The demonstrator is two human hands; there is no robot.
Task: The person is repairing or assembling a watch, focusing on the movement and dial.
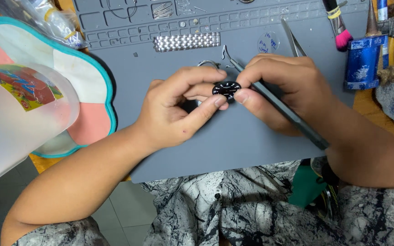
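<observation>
A small round black watch dial is pinched between the fingertips of both hands over the grey work mat. My left hand grips its left side with thumb and forefinger. My right hand touches the dial's right edge with the thumb and also holds a slim dark metal tool that runs diagonally, its tip pointing up and left. A thin metal ring lies on the mat just behind the left fingers.
A silver metal watch bracelet lies on the mat's ribbed upper part. Tweezers rest behind the right hand. A blue tool stand with a pink brush sits right. A translucent plastic jug and a flower-shaped mat lie left.
</observation>
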